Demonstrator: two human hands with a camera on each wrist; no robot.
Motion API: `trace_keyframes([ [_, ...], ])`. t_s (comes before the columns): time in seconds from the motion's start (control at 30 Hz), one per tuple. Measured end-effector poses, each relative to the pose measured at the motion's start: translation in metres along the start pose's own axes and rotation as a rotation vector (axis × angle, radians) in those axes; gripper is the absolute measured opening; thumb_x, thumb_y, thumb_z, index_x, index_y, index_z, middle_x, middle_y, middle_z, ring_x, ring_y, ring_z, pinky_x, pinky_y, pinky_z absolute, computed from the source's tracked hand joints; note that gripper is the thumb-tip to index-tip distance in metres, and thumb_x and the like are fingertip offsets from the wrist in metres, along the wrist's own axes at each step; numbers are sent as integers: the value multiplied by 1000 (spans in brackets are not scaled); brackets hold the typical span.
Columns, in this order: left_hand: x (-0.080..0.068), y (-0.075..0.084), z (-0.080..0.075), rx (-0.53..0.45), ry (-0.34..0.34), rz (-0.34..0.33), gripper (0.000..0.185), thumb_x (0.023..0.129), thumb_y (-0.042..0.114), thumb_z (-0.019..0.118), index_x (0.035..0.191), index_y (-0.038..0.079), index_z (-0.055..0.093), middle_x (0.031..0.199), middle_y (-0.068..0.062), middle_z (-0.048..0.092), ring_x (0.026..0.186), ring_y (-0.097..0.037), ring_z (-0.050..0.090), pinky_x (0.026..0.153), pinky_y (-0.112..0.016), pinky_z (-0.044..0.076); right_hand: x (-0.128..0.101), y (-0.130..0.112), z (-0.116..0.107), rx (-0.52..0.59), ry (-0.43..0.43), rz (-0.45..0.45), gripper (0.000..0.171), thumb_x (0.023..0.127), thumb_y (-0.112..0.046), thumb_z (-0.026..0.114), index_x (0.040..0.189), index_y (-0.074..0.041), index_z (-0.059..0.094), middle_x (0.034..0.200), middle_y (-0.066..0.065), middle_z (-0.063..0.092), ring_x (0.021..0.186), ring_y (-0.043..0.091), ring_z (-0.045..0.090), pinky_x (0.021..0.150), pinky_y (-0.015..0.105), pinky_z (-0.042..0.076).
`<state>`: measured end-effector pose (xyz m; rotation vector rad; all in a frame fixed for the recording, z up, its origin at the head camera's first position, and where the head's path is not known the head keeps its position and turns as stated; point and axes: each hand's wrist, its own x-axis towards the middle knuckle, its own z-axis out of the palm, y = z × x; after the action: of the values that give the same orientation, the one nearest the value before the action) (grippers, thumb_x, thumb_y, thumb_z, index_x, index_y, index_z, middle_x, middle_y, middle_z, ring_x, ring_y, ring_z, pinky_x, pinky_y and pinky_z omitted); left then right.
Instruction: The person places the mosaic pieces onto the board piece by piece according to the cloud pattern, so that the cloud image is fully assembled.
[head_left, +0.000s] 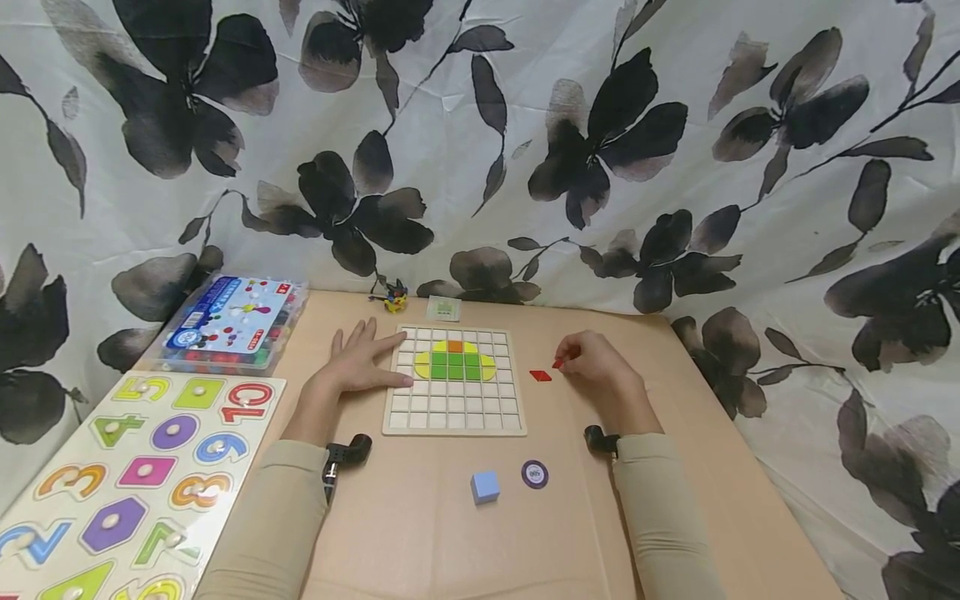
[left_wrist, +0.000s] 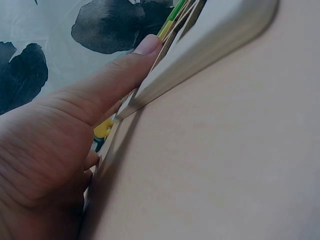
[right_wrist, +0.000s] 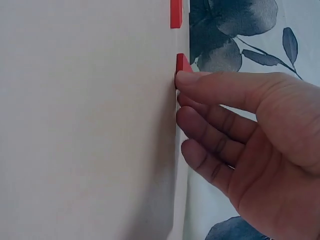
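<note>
A white grid board [head_left: 450, 423] lies on the table, with green, yellow and orange tiles in its upper middle squares. My left hand [head_left: 362, 360] rests at the board's left edge with its fingers spread. In the left wrist view the thumb [left_wrist: 135, 62] lies over the board's rim. To the right of the board, my right hand [head_left: 603, 373] pinches a small red tile [right_wrist: 181, 62] between thumb and fingers, close to the tabletop. Another red tile [head_left: 540, 376], diamond-shaped, lies between that hand and the board.
A blue cube [head_left: 485, 487] and a dark round chip [head_left: 535, 474] lie in front of the board. Behind it are a small card [head_left: 443, 309] and a yellow figurine [head_left: 393, 297]. On the left are a clear plastic case [head_left: 225, 325] and a number-and-shape puzzle board [head_left: 112, 467].
</note>
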<state>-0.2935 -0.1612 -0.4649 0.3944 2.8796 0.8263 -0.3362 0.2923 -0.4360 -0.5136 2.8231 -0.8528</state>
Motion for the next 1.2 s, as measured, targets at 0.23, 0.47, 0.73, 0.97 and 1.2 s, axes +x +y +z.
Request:
trace_keyframes([
  [0.23,1,-1,-1,2,-1,1,103,78,70,78,161,23,41,172,-31,2,159,-51,-5,122,-71,-16,5,-3,5,64,-21,-62,8,91,2,75,96,-5,75,87,6,74,79,19,63,75,25,53],
  [0.47,0,-1,-1,-2,1,1,103,78,70,79,161,22,42,172,-31,2,159,-51,-5,122,-71,-16,8,-16,10,194,-36,-80,4,94,-2,73,97,-4,72,87,11,71,75,24,62,65,27,51],
  [0.73,1,-1,-1,-5,-4,-1,102,78,69,78,161,22,41,172,-30,1,160,-51,-6,121,-71,-16,22,-66,20,284,-4,-185,7,97,-6,71,103,-4,74,98,12,70,84,30,67,74,33,59],
  [0.97,2,0,-1,-5,3,4,102,78,69,78,161,22,42,172,-31,2,159,-51,-5,122,-71,-15,38,-107,39,237,-125,-297,16,94,-7,75,109,-1,75,98,3,74,89,21,68,81,27,58],
  [1.2,1,-1,-1,1,2,7,101,79,70,77,161,22,42,171,-32,3,159,-52,-4,122,-72,-14,51,-143,69,194,-301,-403,8,91,-1,78,95,-8,77,88,1,75,78,14,62,71,22,54],
])
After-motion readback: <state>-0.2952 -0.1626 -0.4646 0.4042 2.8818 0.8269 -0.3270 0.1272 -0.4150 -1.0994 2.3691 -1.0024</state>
